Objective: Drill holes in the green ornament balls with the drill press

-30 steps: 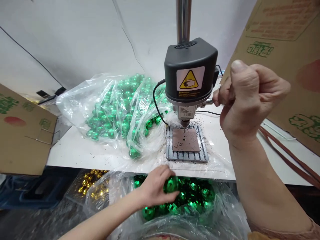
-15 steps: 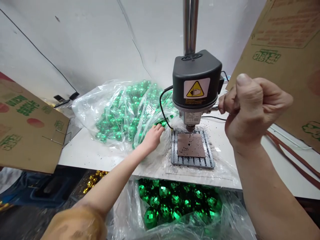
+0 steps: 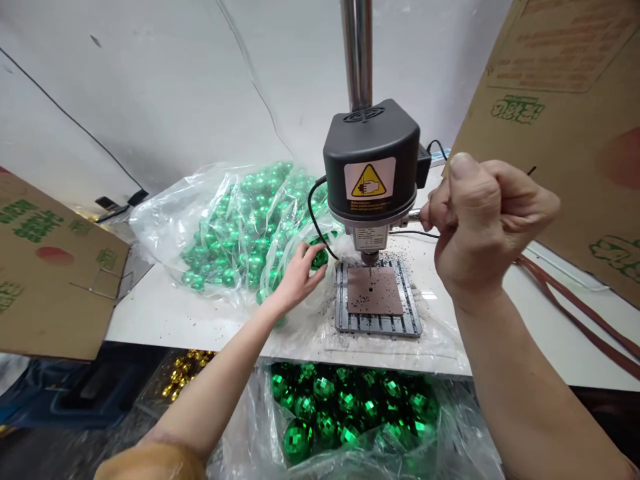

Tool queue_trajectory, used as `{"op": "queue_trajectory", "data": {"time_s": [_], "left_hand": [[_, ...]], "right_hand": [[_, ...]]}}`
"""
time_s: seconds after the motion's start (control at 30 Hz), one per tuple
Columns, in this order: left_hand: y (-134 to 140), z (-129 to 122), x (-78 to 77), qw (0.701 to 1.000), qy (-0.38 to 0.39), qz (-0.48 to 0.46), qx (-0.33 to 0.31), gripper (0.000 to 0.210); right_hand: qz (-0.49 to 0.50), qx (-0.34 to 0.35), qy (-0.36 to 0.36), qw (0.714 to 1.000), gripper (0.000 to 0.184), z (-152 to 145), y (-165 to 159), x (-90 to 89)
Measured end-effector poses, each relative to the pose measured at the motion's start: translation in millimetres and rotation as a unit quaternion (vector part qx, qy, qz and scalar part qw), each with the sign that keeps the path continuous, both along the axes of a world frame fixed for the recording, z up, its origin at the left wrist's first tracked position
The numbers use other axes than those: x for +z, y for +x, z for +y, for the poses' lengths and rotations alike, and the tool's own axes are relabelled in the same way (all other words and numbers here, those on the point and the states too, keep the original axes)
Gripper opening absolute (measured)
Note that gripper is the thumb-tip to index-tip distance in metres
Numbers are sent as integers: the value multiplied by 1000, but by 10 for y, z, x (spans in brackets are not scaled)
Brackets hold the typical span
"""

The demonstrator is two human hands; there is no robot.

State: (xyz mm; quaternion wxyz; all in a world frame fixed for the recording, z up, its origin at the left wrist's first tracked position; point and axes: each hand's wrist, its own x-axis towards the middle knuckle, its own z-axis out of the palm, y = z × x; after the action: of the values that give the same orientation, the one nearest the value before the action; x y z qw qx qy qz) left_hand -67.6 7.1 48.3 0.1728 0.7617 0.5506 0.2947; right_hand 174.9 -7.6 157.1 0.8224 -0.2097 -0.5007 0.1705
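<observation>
"Two bare hands are in view. What is each one doing?"

"The right hand is curled tight around the drill's metal handle, with most of it hidden in the grip. The left hand has its thumb and fingers bent about a green ball."

"Is that a firm hold?"

"I cannot tell, since the fingers cover part of the ball."

"And where is the ball?"

"Just left of the drill, by the right side of a clear plastic bag. The bag lies on the white table, with many more green balls inside."

"What sits under the drill?"

"A brown board with a hole, sprinkled with dark crumbs, on a slotted metal plate."

"Anything lower down?"

"A second bag of green balls below the table's front edge, and gold balls to its left."
</observation>
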Motion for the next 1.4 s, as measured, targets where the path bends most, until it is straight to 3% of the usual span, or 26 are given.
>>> {"op": "queue_trajectory", "data": {"time_s": [0.07, 0.13, 0.2, 0.23, 0.3, 0.5, 0.8, 1.07, 1.2, 1.4], "left_hand": [[112, -269, -12, 978, -95, -181, -30, 39], [257, -437, -86, 919, -190, -343, -39, 44], [397, -478, -190, 869, -244, -429, -38, 54], [455, -456, -244, 857, -255, -445, -38, 58], [540, -360, -340, 861, -252, -440, -38, 62], [599, -91, -530, 914, -167, -364, -73, 61], [652, -68, -592, 939, -154, -296, -83, 62], [668, -81, -661, 925, -148, -349, -24, 60], [634, -89, -655, 922, -158, -352, -38, 61], [642, -105, -614, 931, -162, -322, -46, 64]], "right_hand": [[8, 3, 4, 1000, 46, 7, -5, -2], [9, 2, 7, 1000, 47, 19, -7, -6], [5, -2, 4, 1000, 47, 29, -4, -10], [2, -4, 1, 1000, 47, 31, -1, -13], [-5, -8, -4, 1000, 47, 31, 7, -18], [-25, -17, -20, 999, 48, 25, 29, -28], [-31, -24, -19, 999, 47, 25, 20, -28], [-51, -44, -4, 998, 47, 16, 15, -28], [-61, -43, 0, 997, 46, 54, 16, 52], [-32, -7, -50, 998, 47, 189, 29, 206]]}}
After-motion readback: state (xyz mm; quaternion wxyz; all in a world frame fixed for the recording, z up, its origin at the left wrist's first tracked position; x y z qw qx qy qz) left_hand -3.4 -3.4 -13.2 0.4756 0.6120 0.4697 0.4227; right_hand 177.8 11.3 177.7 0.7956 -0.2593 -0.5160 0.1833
